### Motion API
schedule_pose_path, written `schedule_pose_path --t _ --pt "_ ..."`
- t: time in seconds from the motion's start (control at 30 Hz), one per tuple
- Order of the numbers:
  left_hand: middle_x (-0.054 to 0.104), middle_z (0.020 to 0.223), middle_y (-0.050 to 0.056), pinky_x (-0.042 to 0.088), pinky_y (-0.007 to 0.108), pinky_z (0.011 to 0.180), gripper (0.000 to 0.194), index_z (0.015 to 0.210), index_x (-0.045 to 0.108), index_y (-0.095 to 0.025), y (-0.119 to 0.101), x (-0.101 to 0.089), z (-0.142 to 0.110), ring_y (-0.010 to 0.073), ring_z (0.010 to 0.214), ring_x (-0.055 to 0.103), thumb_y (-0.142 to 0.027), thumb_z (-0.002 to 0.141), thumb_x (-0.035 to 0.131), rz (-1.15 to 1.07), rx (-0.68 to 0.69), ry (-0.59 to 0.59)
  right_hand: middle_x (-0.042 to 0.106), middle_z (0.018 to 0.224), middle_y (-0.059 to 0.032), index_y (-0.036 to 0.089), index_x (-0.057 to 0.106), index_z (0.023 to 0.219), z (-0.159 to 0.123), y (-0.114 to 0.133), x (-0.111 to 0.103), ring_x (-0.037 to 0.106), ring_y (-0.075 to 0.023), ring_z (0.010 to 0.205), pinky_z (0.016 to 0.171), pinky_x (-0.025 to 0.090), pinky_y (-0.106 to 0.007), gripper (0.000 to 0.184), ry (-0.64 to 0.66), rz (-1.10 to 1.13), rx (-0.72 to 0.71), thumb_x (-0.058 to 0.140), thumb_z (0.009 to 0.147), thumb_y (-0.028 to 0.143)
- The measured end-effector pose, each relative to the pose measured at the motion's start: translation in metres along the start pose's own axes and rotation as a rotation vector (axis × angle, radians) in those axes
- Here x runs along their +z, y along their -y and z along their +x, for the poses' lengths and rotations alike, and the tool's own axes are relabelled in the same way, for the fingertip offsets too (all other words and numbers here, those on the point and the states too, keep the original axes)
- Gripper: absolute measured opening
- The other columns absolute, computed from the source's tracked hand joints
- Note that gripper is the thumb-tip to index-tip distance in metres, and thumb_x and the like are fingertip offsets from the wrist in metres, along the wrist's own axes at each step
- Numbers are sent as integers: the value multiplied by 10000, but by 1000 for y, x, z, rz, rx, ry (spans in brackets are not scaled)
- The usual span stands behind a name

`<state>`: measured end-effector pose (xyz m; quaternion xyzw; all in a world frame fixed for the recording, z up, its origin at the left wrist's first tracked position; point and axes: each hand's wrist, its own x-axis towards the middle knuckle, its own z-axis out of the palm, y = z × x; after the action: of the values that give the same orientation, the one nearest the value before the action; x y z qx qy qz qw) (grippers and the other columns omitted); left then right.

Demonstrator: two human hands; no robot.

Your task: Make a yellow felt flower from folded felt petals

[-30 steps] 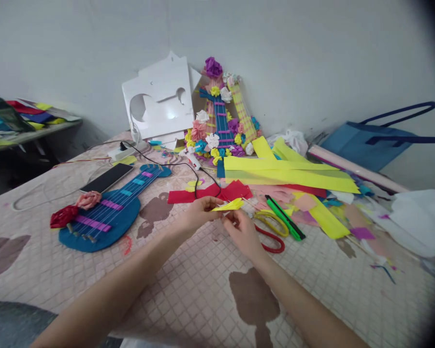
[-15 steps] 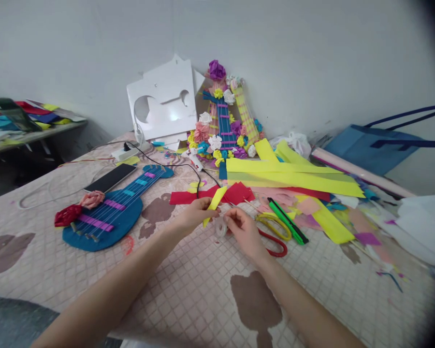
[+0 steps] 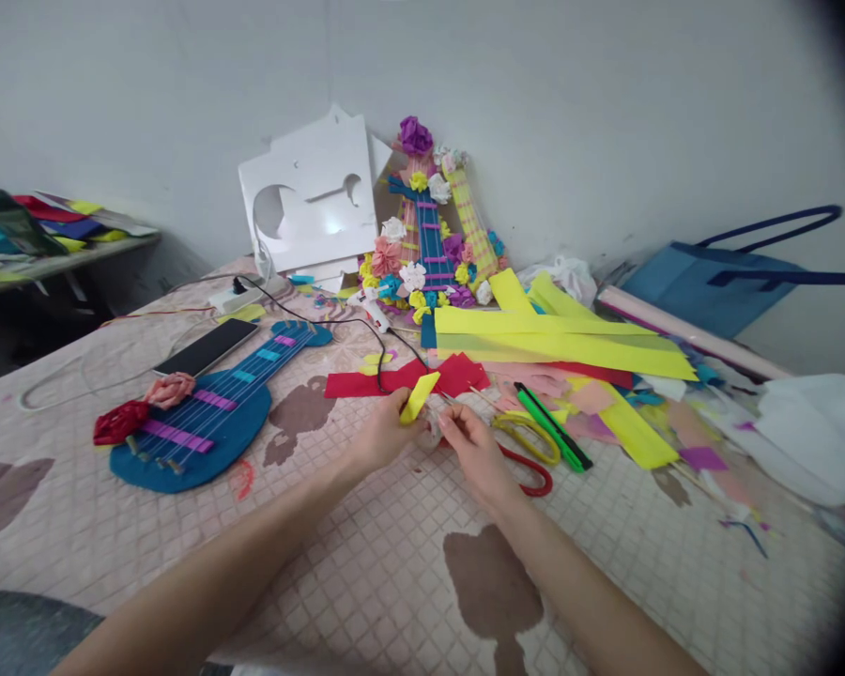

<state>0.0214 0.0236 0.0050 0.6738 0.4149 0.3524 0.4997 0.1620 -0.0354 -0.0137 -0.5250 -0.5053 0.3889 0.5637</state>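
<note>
In the head view, my left hand pinches a short folded strip of yellow crepe paper, which tilts up to the right. Close beside it, my right hand has its thumb and fingers drawn together; whatever is between them is too small to make out. A pale ring, perhaps a tape roll, shows partly between the two hands. Just right of my right hand lie scissors with red handles, a yellow-handled pair and a green utility knife. Red crepe paper lies beyond my hands.
A blue paper guitar with roses and a black phone lie left. Behind stand a white glue gun, flower-covered guitars and white cut-out board. Yellow crepe sheets, scraps and a blue bag fill the right.
The yellow strip has turned in my left hand and looks shorter. The pale ring is more covered by my hands. The whole view has shifted slightly.
</note>
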Motion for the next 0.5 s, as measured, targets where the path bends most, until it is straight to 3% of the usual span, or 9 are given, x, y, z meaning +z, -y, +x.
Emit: schedule_pose_path --t 0.23,0.5 --pt "555 727 -12 353 240 622 148 844 563 -140 1 3 -3 133 670 492 -148 697 574 89 136 -84 579 810 -6 230 516 943 0 -2 5 553 -154 720 679 471 -298 297 -37 140 78 639 726 390" --pt "534 679 -31 360 234 609 122 742 526 -150 -1 -2 0 123 638 481 -191 662 610 74 90 -69 653 892 -50 202 605 887 -5 5 5 605 -185 850 753 494 -330 327 51 73 39 459 861 493"
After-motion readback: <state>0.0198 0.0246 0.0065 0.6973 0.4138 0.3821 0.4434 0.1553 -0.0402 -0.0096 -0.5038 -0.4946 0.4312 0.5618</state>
